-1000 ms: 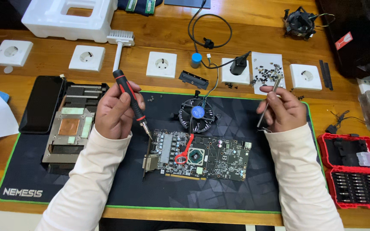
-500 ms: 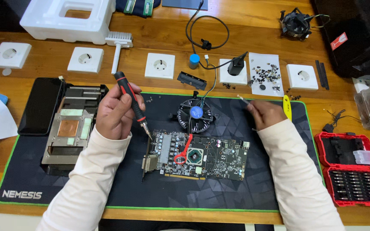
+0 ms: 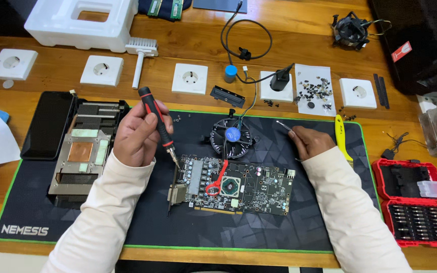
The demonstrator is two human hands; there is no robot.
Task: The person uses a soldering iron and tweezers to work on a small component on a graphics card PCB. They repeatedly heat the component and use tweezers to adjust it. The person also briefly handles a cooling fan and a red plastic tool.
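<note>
A bare graphics card circuit board (image 3: 259, 189) lies on a dark mat with a green border (image 3: 178, 227). My left hand (image 3: 135, 136) grips a red and black screwdriver (image 3: 155, 119), whose tip touches the board's upper left corner. My right hand (image 3: 309, 141) rests on the mat to the right of a small black fan with a blue hub (image 3: 232, 135) and holds thin metal tweezers (image 3: 282, 125) pointing up and left. A red looped tool (image 3: 217, 179) lies across the board near the chip.
A finned heatsink with a copper plate (image 3: 82, 151) sits left of my left hand. A yellow tool (image 3: 341, 136) lies beside my right hand. A paper with several small screws (image 3: 314, 91), white wall sockets, a brush (image 3: 140, 55) and a red bit case (image 3: 416, 202) surround the mat.
My right hand has come down from beside the screw paper onto the mat, away from the yellow tool, still holding the tweezers. My left hand and the screwdriver stayed at the board's corner.
</note>
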